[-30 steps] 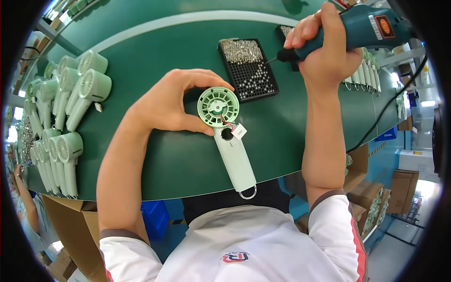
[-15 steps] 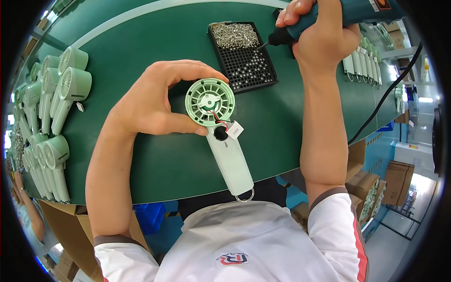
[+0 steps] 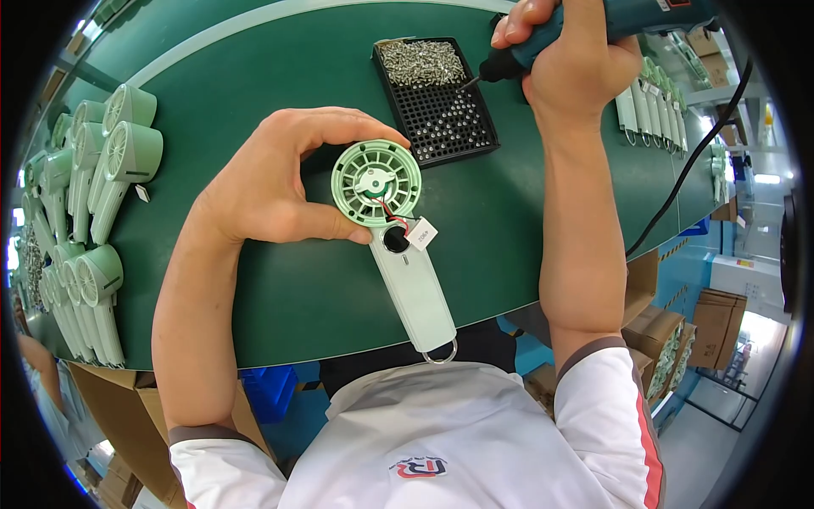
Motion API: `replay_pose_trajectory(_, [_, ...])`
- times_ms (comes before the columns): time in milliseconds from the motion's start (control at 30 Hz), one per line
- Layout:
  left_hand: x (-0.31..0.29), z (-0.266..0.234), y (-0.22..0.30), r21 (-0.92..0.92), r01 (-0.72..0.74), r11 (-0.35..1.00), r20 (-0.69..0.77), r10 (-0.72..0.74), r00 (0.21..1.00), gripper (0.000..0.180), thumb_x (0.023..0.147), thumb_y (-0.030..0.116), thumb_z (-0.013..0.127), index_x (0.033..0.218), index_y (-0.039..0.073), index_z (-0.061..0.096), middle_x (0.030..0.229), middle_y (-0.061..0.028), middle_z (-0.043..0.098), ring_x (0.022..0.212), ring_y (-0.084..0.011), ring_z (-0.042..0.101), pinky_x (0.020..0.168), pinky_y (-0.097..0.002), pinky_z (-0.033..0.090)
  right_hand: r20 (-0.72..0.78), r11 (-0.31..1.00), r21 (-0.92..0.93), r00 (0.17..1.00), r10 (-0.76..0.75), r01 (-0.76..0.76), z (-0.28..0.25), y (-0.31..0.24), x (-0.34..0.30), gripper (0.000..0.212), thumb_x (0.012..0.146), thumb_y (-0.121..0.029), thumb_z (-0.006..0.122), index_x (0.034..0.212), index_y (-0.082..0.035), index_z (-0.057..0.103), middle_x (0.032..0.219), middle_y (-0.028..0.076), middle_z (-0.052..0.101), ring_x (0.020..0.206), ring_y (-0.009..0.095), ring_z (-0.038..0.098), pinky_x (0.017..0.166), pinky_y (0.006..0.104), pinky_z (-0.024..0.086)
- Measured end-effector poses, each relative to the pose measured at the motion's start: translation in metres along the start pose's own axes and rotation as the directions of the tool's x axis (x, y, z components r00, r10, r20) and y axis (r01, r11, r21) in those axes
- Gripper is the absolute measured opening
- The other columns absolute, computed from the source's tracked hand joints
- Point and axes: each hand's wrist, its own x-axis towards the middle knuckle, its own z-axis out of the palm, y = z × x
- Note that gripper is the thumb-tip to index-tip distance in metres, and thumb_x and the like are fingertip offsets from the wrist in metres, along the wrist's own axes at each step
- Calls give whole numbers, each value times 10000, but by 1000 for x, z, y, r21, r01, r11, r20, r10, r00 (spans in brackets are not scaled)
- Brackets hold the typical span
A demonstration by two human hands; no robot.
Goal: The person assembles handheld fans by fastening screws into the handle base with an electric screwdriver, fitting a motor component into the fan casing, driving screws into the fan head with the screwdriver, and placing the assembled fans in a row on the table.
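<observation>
Your left hand gripped the fan, your right hand the driver, apparently collecting screws; the next move wanted steady aim.

Two hands, one held fan, one electric screwdriver, one black cord, one fully visible screw tray

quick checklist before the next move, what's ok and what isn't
1. Green fan steadied: ok, the left hand grips its round head.
2. Electric screwdriver in hand: ok, the right hand holds it.
3. Screws available: ok, piled at the tray's far end and standing in some holes.
4. Bit carrying a screw: cannot tell, its tip is too small at the tray.
5. Red wire tucked in: not ok, it runs outside the head beside a white tag.
</observation>
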Motion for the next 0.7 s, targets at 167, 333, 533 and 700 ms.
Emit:
replay_pose_trajectory(167, [-1,-1,-1,28,-22,999,3,22,1000,710,563,72,887,1237,-33,691,1198,-130,698,1096,-213,680,1017,-341,514,-9,1000,-5,1000,1,-1,3,0,-1,271,1006,-199,661,859,25,627,595,53,554,430,155,542,411,313,471])
replay_pose_trajectory(333, [0,3,-4,-15,-56,998,-77,54,996,607,572,93,896,1155,38,735,1060,-76,755,984,-211,707,945,-332,529,65,996,-88,998,-6,12,5,1,-6,317,997,-180,675,743,5,632,583,62,588,443,149,567,427,299,470])
replay_pose_trajectory(533, [-2,1,-3,43,-43,998,-17,43,999,697,580,80,902,1236,-27,692,1191,-119,708,1095,-205,678,1024,-334,505,128,985,-138,988,-90,108,8,3,-9,320,995,-166,682,726,3,642,581,60,602,447,142,574,433,291,470])
replay_pose_trajectory(700, [-2,2,-4,-11,-24,1000,-16,24,1000,702,565,74,908,1229,-18,700,1182,-114,716,1101,-207,680,1033,-332,499,10,998,-55,1000,-15,16,5,4,-4,242,992,-165,684,844,24,648,592,54,584,442,151,569,422,305,476])
